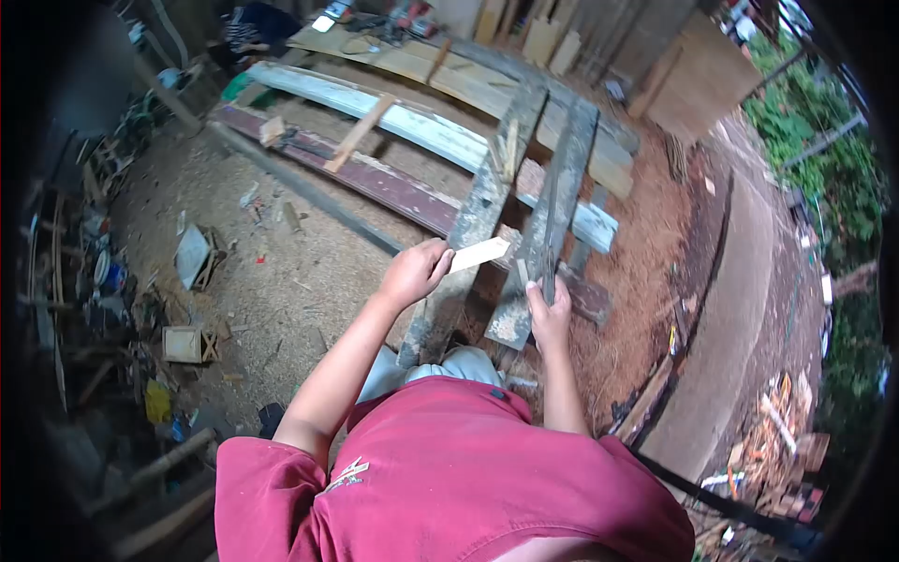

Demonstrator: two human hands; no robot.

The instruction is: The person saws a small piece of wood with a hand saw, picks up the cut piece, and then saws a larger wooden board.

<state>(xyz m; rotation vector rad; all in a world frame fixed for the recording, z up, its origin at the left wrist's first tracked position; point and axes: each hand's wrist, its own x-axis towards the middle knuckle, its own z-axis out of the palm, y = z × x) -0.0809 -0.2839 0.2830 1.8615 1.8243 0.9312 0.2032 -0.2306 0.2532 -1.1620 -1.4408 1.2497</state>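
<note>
My left hand (415, 272) is closed around one end of a short, pale wood strip (480, 254), whose far end is cut to a slant. The strip points right, over the dark, worn planks of a bench. My right hand (551, 314) grips a long, thin, dark blade-like tool (550, 253) that points away from me along the right plank (567, 169); its exact kind I cannot make out. A small pale sliver of wood (523, 272) shows just left of that hand. Several thin wood pieces (507, 155) lie on the left plank (487, 192).
Beyond the bench lie a white-painted board (375, 108) and a maroon board (346, 169), with a short batten (361, 133) across them. Power tools (410, 19) rest at the back. Wood scraps (787, 421) are heaped at lower right. Shavings and debris cover the ground on the left.
</note>
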